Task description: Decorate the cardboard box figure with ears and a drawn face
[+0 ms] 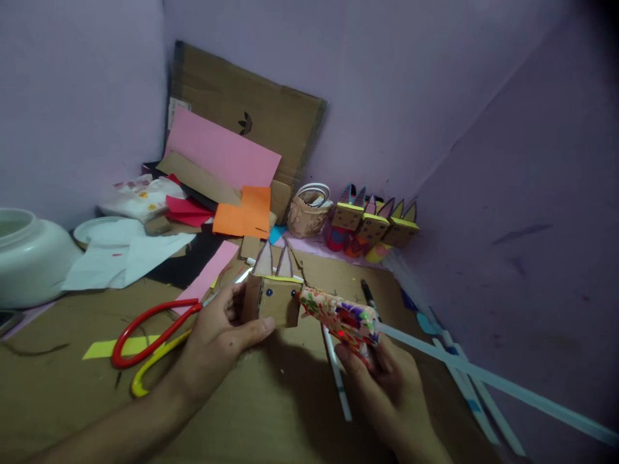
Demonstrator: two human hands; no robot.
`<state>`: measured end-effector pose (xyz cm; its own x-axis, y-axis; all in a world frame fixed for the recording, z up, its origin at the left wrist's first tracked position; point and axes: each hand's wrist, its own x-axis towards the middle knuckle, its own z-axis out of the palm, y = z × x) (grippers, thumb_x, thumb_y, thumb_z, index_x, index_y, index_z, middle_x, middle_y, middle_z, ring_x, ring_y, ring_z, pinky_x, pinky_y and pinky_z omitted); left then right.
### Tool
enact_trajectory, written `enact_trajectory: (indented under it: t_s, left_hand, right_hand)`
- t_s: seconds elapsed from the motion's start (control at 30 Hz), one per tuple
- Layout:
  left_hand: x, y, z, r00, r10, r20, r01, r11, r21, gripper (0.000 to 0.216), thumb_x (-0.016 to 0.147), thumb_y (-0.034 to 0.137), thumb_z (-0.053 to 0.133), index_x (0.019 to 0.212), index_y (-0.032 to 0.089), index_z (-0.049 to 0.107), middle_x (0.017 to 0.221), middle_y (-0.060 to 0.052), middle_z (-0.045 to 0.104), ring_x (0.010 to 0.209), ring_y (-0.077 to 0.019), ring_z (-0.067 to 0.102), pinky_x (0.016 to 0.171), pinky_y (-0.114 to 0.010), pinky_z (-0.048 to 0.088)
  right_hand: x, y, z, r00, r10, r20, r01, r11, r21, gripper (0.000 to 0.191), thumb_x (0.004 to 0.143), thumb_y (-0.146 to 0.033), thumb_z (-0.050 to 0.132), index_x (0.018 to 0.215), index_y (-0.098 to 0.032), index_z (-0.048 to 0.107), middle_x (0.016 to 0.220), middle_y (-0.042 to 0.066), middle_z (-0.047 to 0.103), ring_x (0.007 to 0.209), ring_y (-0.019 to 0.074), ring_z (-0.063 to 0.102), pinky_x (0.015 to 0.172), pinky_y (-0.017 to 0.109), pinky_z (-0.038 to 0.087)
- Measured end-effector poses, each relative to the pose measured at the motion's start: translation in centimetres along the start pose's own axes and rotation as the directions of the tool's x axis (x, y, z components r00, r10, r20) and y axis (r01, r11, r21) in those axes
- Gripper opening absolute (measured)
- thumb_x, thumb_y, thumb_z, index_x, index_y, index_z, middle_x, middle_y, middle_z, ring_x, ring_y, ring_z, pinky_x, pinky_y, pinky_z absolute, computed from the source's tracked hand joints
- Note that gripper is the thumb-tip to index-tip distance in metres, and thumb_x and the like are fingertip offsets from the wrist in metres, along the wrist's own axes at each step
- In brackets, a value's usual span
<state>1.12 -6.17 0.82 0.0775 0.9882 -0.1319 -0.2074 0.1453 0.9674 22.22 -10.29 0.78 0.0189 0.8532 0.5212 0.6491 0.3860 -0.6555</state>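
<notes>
My left hand [220, 332] grips a small cardboard cat-head box [271, 293] with two pointed ears and dark dot eyes, held just above the cardboard work surface [271, 399]. In my right hand [387, 380] is a floral-patterned glue gun [341, 317], its nozzle touching the right side of the box. A white glue stick [337, 377] lies on the cardboard under the gun. The fingers of both hands are closed around what they hold.
Red and yellow handled scissors [149, 341] lie left of my left hand. Three finished cat-head figures [372, 225] stand by the back wall beside a small basket [308, 212]. Pink and orange paper [244, 209], a white bowl [29, 254], a black marker [368, 293] and white strips [483, 380] lie around.
</notes>
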Motion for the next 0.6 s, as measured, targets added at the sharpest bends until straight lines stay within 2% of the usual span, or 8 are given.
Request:
enact_trajectory:
  t_s: [0.2,0.37,0.5,0.6]
  left_hand:
    - [0.2,-0.2,-0.1,0.999,0.002,-0.041,-0.002,1.000,0.003,0.055,0.062,0.028,0.082,0.111,0.019,0.059,0.113,-0.010,0.071,0.107,-0.0302,0.065,0.088,-0.037,0.054]
    - [0.2,0.0,0.0,1.000,0.020,-0.013,-0.020,1.000,0.012,0.053,0.063,0.027,0.082,0.110,0.020,0.059,0.113,-0.009,0.071,0.107,-0.0289,0.066,0.088,-0.035,0.053]
    - [0.1,0.0,0.1,0.999,0.019,-0.033,-0.018,1.000,0.007,0.054,0.061,0.026,0.082,0.110,0.019,0.059,0.110,-0.008,0.072,0.105,-0.0296,0.067,0.088,-0.036,0.055]
    - [0.2,0.0,0.2,0.998,0.020,-0.063,-0.019,1.000,0.016,0.055,0.059,0.026,0.082,0.109,0.019,0.060,0.109,-0.008,0.073,0.105,-0.0305,0.067,0.088,-0.037,0.055]
  right_hand:
    - [0.0,-0.2,0.0,0.999,0.032,0.008,-0.032,0.999,0.039,0.013,0.082,-0.023,0.058,0.075,-0.018,0.068,0.055,-0.002,0.064,0.044,0.0115,0.057,0.042,0.017,0.044]
    - [0.0,-0.3,0.1,1.000,0.006,-0.018,-0.005,0.998,0.060,0.010,0.082,-0.020,0.060,0.078,-0.019,0.069,0.057,-0.003,0.067,0.045,0.0114,0.060,0.043,0.015,0.046]
    - [-0.5,0.4,0.0,0.998,-0.043,0.046,0.042,0.999,0.008,0.013,0.085,-0.021,0.059,0.092,-0.019,0.070,0.073,0.002,0.074,0.059,0.0159,0.069,0.055,0.019,0.054]
    - [-0.6,1.1,-0.3,0.986,-0.132,0.104,0.138,0.989,-0.052,0.025,0.085,-0.019,0.058,0.108,-0.021,0.067,0.088,0.005,0.076,0.070,0.0193,0.073,0.062,0.022,0.057]
